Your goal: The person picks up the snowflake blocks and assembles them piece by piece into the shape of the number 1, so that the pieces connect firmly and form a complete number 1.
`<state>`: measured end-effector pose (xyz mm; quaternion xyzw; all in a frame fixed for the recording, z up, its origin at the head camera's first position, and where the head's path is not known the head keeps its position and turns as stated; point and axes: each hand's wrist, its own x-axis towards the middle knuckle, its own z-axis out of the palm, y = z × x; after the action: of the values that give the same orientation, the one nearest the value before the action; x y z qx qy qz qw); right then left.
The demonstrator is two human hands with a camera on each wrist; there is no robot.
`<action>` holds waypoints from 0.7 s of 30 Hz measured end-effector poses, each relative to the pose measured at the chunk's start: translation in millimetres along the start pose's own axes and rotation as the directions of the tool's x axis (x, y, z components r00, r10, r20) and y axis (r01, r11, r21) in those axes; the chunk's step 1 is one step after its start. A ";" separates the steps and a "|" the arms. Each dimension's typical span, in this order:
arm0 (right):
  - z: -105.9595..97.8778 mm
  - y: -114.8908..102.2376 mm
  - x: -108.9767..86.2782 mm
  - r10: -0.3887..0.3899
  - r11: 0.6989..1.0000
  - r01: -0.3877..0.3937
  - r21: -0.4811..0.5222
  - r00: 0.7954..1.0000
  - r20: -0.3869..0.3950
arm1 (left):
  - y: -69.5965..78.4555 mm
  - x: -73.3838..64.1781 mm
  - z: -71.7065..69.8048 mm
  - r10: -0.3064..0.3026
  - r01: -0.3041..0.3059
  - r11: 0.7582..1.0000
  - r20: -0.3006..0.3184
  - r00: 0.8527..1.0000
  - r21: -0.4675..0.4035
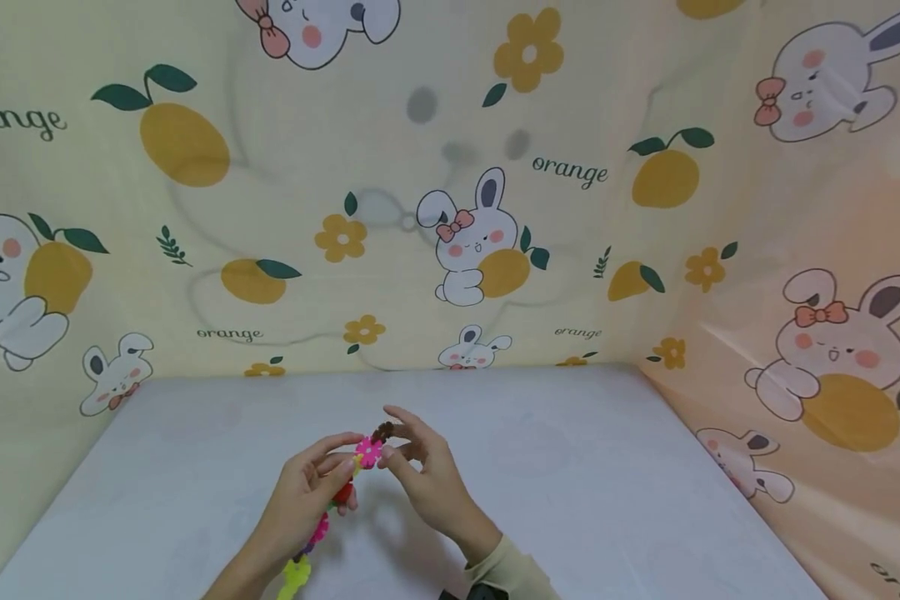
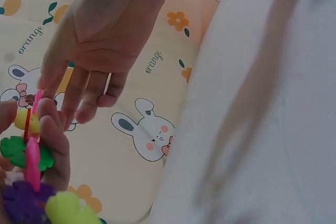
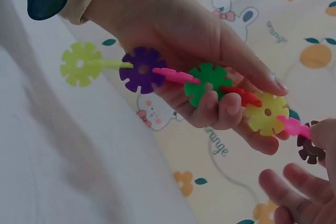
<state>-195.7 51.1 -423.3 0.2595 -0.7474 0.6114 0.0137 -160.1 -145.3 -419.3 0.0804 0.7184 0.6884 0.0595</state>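
Note:
A chain of interlocking, notched plastic flower discs runs between both hands. My left hand (image 1: 303, 487) holds it near its upper end, thumb and fingers around the yellow disc (image 3: 258, 120) and the red disc (image 3: 239, 96). With thumb and fingers, my right hand (image 1: 437, 483) pinches the brown disc (image 1: 382, 432) at the tip, which joins the pink disc (image 1: 369, 452). Below the left fingers the chain continues with a green disc (image 3: 198, 94), another pink disc (image 3: 176, 75), a purple disc (image 3: 142, 83) and yellow-green discs (image 1: 297, 572) at the tail.
A pale table (image 1: 570, 467) lies under the hands. Behind it and at the sides hangs a cream cloth (image 1: 450, 125) printed with rabbits, oranges and flowers. A dark device (image 1: 483, 591) is by the right sleeve (image 1: 506, 567).

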 end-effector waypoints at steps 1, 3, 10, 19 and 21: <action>0.6 -0.3 -0.2 0.020 1.000 -0.020 -0.002 1.000 0.006 | -0.4 -0.1 0.7 0.006 -0.006 1.000 -0.007 1.000 -0.002; 1.6 -1.0 -0.8 0.038 0.999 -0.038 0.001 0.999 0.025 | -2.5 0.2 1.5 0.025 -0.025 1.000 -0.015 1.000 -0.008; 4.2 -1.1 -3.0 0.018 0.999 -0.022 0.043 0.996 0.082 | -8.6 0.5 4.5 0.016 -0.017 0.998 -0.026 1.000 -0.056; 1.7 0.4 -3.6 -0.025 0.999 0.024 0.031 0.999 0.036 | -8.3 0.1 9.4 0.004 -0.003 0.998 0.019 1.000 -0.069; 0.3 0.2 -3.1 -0.037 0.998 0.036 0.050 0.999 0.029 | -6.9 -0.2 10.5 -0.011 0.014 0.997 0.041 0.999 -0.079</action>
<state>-193.0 51.9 -424.7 0.2827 -0.7272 0.6254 0.0071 -158.1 -135.3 -426.7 0.0875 0.6897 0.7142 0.0813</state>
